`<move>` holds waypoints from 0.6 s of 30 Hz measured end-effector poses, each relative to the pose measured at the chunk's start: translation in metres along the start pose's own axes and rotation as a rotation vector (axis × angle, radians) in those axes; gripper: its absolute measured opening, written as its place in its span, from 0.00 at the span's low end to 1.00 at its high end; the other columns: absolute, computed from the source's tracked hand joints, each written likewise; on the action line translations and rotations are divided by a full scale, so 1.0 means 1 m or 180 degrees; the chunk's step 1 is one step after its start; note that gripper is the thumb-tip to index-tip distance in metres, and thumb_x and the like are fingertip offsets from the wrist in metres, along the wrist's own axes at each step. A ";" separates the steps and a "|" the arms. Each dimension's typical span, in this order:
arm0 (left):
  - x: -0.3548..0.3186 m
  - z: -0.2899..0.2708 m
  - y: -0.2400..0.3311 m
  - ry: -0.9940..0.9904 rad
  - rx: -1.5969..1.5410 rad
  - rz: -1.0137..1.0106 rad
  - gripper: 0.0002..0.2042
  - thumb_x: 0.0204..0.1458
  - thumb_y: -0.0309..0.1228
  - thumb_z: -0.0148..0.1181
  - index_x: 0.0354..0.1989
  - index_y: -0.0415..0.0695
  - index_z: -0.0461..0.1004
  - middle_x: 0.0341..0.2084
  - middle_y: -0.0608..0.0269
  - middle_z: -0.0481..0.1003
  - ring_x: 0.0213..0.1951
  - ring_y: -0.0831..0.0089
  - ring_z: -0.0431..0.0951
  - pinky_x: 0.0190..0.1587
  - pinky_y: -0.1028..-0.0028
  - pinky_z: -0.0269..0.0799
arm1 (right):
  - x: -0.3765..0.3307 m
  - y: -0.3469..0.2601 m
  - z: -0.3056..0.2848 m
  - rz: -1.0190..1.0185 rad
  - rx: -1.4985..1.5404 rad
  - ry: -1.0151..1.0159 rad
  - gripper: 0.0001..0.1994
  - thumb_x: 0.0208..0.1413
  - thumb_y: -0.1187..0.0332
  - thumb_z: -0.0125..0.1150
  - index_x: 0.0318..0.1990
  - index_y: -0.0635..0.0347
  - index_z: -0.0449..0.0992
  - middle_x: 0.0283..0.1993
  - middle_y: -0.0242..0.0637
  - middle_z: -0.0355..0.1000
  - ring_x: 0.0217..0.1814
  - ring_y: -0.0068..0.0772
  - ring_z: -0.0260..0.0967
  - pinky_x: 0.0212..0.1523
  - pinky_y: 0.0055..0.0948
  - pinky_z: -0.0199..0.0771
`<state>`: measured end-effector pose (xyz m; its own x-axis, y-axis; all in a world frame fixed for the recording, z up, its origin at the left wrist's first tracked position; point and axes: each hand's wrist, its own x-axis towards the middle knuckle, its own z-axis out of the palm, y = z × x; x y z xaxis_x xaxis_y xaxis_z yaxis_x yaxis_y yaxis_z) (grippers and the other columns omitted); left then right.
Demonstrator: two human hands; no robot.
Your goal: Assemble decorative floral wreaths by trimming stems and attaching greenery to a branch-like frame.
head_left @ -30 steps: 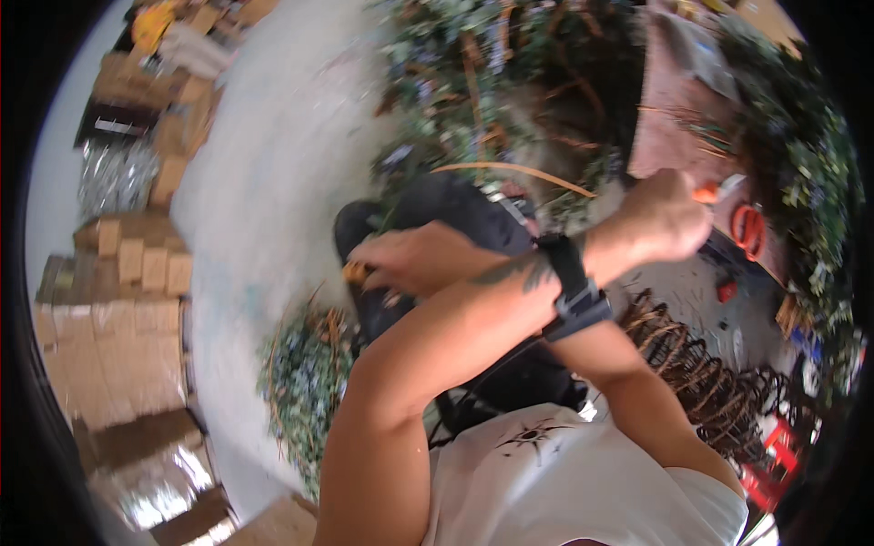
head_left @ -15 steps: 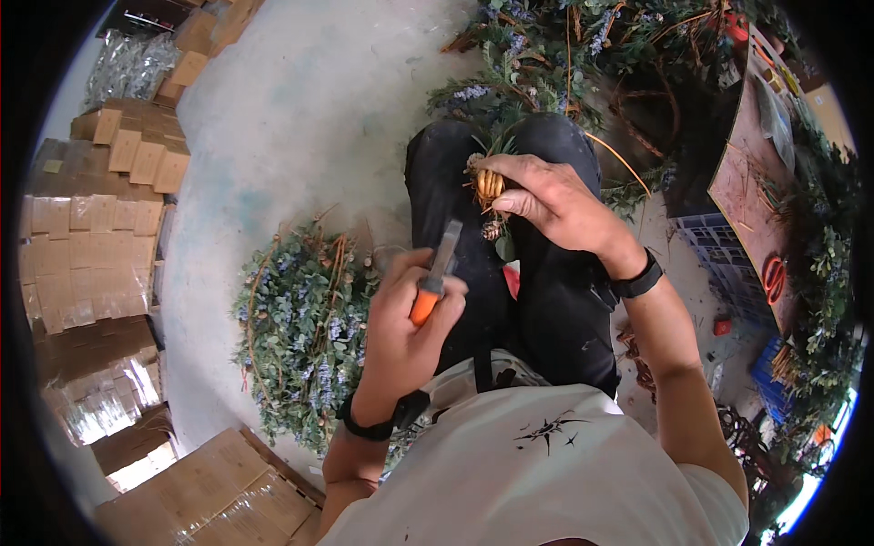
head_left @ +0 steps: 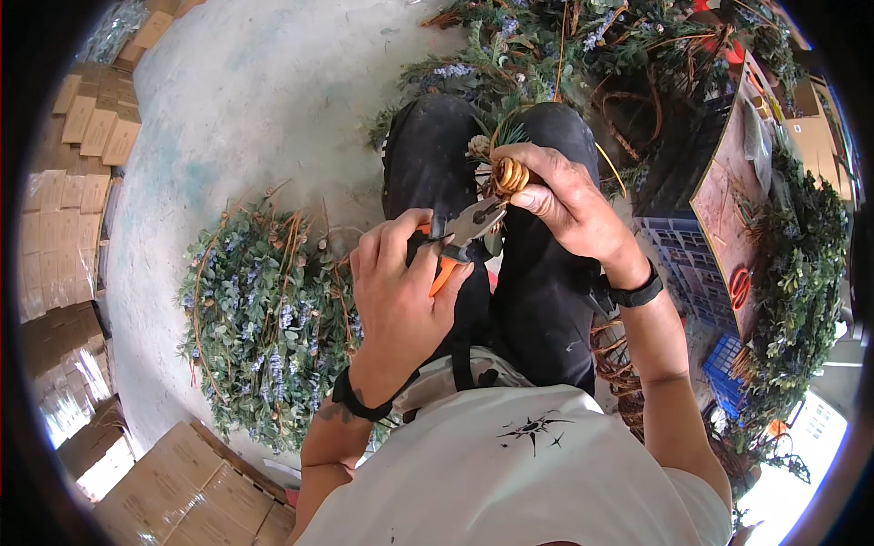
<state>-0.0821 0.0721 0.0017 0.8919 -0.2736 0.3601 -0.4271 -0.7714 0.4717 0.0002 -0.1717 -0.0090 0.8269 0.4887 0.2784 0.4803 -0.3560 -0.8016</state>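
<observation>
Pale concrete floor fills the upper left of the frame, with stacked cartons along the left edge; greenery with bluish flowers spreads across the top, and another leafy bundle lies at the left of centre; on the right a board rests over a blue crate, red-handled scissors upon it; at the centre, above the person's dark trousers, the gold ribbed piece sits in the pinch of the right hand, thumb below and forefinger above, with a pale cone and green needles just beside it; the left hand is curled round the orange grips of the pliers, whose nose reaches the lower side of the gold piece; whether the jaws are clamped on anything there, I cannot tell

To work the pliers well here, I would keep the right pinch firm and near the spot where the nose meets the piece, so that it cannot roll; the right thumb looks close to the metal, so it is best kept clear of the bite; squeeze the grips gradually, lest the ribs be dented, and leave the needles and cone outside the jaws
</observation>
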 end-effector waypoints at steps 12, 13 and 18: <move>0.003 0.007 0.004 0.0103 0.0197 0.0061 0.17 0.52 0.37 0.71 0.30 0.34 0.74 0.46 0.48 0.75 0.44 0.48 0.74 0.46 0.56 0.71 | -0.002 0.004 0.000 -0.0074 -0.0113 -0.0010 0.25 0.64 0.58 0.63 0.64 0.62 0.72 0.61 0.51 0.75 0.61 0.56 0.74 0.60 0.44 0.76; 0.002 0.007 0.004 0.0098 0.0197 0.0062 0.17 0.52 0.37 0.71 0.30 0.34 0.74 0.46 0.48 0.75 0.44 0.48 0.74 0.46 0.56 0.71 | -0.002 0.004 0.000 -0.0070 -0.0111 -0.0007 0.25 0.64 0.58 0.63 0.64 0.62 0.72 0.61 0.51 0.75 0.61 0.56 0.74 0.60 0.44 0.76; 0.002 0.008 0.002 0.0133 0.0180 0.0092 0.18 0.50 0.37 0.73 0.29 0.35 0.73 0.42 0.49 0.75 0.41 0.49 0.76 0.40 0.58 0.74 | 0.001 0.001 -0.001 -0.0096 -0.0124 -0.0026 0.24 0.65 0.59 0.62 0.63 0.62 0.72 0.61 0.50 0.75 0.61 0.56 0.74 0.60 0.44 0.76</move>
<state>-0.0798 0.0651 -0.0029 0.8718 -0.2730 0.4067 -0.4425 -0.7951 0.4148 0.0014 -0.1723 -0.0093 0.8096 0.5059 0.2976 0.5160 -0.3717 -0.7717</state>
